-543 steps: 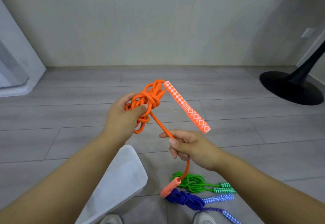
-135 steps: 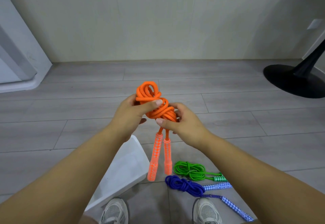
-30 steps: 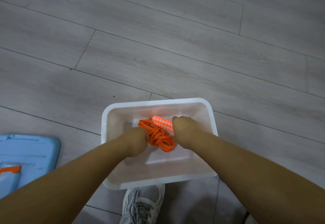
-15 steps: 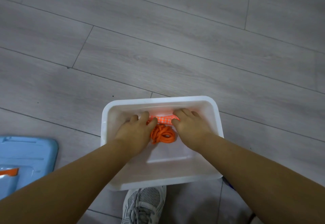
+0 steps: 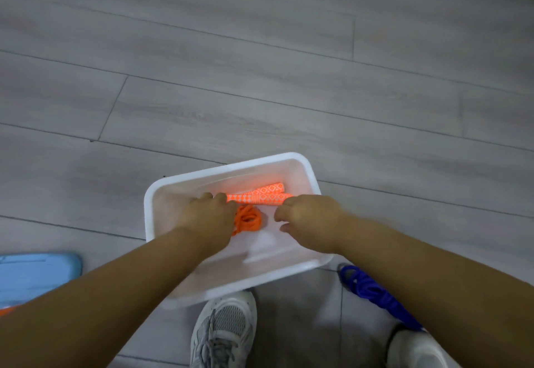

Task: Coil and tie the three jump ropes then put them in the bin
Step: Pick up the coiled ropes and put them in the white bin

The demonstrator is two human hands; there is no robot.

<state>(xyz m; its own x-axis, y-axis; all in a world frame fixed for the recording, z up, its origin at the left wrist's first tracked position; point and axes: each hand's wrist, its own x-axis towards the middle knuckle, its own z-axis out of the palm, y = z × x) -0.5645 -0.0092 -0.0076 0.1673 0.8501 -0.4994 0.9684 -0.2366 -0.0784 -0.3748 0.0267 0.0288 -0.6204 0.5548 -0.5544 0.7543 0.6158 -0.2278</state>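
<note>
The orange jump rope (image 5: 249, 219) lies coiled and tied inside the white bin (image 5: 231, 167), its two patterned handles (image 5: 261, 196) side by side along the far wall. My left hand (image 5: 208, 217) rests over the left part of the coil, fingertips at the near ends of the handles. My right hand (image 5: 308, 220) hovers just right of the coil with fingers loosely curled, holding nothing. A blue jump rope (image 5: 372, 292) lies coiled on the floor to the right of the bin, partly hidden by my right forearm. The green rope is out of view.
The bin stands on grey plank flooring right in front of my left shoe (image 5: 225, 330); my right shoe (image 5: 416, 350) is at the bottom right. A light blue lid (image 5: 34, 275) lies on the floor at the left edge.
Since a second ago the orange rope was set down in the bin. My hands have spread apart; the right one has come off the coil, uncovering the handles.
</note>
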